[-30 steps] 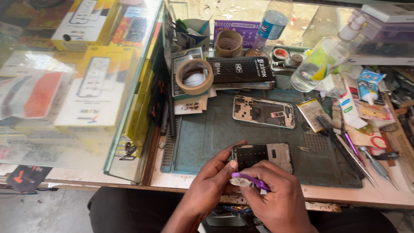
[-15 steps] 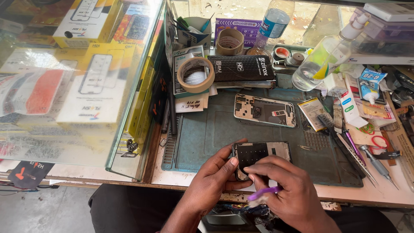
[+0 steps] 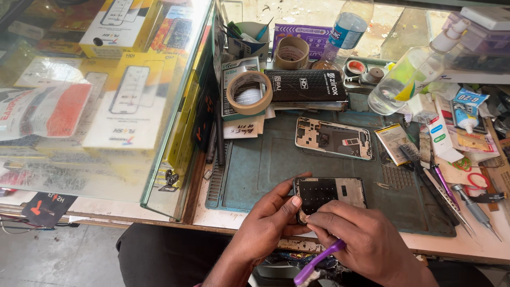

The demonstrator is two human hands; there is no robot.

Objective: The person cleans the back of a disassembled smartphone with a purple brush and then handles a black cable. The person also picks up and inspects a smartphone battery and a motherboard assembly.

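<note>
My left hand (image 3: 271,215) grips the near left corner of a dark phone frame (image 3: 332,192) lying at the front edge of the blue-green work mat (image 3: 265,165). My right hand (image 3: 361,242) holds a purple brush-like tool (image 3: 319,261), its working end pressed at the frame's near edge under my fingers. The handle points down toward me. A second opened phone chassis (image 3: 333,138) lies farther back on the mat, with a loose battery (image 3: 392,143) to its right.
A glass display case (image 3: 106,101) with phone boxes stands at left. Tape rolls (image 3: 248,93), a black box (image 3: 305,85), a clear liquid bottle (image 3: 409,79), glue tubes (image 3: 467,109), tweezers and screwdrivers (image 3: 451,199) crowd the back and right.
My right hand has shifted lower and rightward, swinging the purple tool's handle down toward me. The left hand keeps its hold on the dark frame.
</note>
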